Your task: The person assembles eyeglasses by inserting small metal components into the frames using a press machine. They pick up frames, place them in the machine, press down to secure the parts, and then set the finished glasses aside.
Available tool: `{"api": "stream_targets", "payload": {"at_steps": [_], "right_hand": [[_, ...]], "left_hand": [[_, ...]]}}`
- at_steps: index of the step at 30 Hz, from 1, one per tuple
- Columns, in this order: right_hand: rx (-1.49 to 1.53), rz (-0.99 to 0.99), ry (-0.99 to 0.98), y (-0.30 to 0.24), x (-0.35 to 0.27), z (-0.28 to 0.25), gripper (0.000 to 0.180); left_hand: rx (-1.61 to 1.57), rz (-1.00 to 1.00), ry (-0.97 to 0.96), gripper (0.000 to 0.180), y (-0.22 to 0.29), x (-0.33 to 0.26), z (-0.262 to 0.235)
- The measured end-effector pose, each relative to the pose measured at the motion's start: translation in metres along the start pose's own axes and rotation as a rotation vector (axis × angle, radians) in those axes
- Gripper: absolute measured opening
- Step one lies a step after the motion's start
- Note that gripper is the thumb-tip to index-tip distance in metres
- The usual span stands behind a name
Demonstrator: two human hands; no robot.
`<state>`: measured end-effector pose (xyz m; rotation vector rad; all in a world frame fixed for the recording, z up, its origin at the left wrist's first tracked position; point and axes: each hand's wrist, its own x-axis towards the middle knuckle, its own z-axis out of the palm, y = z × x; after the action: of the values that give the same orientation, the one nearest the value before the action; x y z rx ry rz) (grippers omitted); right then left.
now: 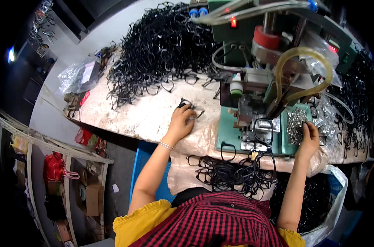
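My left hand (181, 122) rests on the worktable, its fingers closed over a black eyeglass frame (199, 113). My right hand (309, 140) is at the right side of a green tray (284, 136) that holds a heap of small silvery metal parts (296, 123). Its fingertips are drawn together over the parts; what they pinch, if anything, is too small to make out. Between my hands stands a green press machine (228, 133) with a metal fixture (253, 142). Another black eyeglass frame (257, 164) sits at the fixture, hanging over its front edge.
A large pile of black eyeglass frames (162, 45) covers the back of the table. More frames (236, 175) lie on my lap, and a sack (337, 193) of dark frames stands at my right. Clear plastic wrap (73, 78) lies at the left. A yellowish hose (328, 70) loops beside the press.
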<state>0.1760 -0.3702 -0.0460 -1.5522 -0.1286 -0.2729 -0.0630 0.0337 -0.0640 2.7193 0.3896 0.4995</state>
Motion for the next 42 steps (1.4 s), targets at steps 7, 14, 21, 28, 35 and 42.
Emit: {"api": "stream_targets", "payload": {"at_steps": [7, 14, 21, 28, 35, 42], "right_hand": [[-0.188, -0.068, -0.138, -0.035, -0.005, 0.025, 0.016], [-0.468, -0.177, 0.015, -0.027, -0.03, -0.037, 0.013], [-0.309, -0.225, -0.191, -0.093, -0.052, -0.012, 0.012], [0.232, -0.148, -0.349, -0.11, -0.05, 0.081, 0.026], [0.497, 0.136, -0.404, -0.118, -0.058, 0.086, 0.042], [0.505, 0.158, -0.391, -0.141, -0.072, 0.092, 0.05]], "left_hand": [[0.076, -0.319, 0.551, 0.027, -0.049, 0.099, -0.045], [0.471, -0.42, 0.302, 0.034, -0.18, 0.102, -0.035], [0.33, -0.177, 0.148, 0.026, -0.063, 0.062, -0.005], [-0.568, -0.293, 0.711, 0.018, 0.028, 0.039, 0.004], [-0.989, 0.1, 0.767, 0.016, 0.136, 0.039, -0.073], [-0.886, 0.48, 0.642, 0.01, 0.211, 0.019, -0.094]]}}
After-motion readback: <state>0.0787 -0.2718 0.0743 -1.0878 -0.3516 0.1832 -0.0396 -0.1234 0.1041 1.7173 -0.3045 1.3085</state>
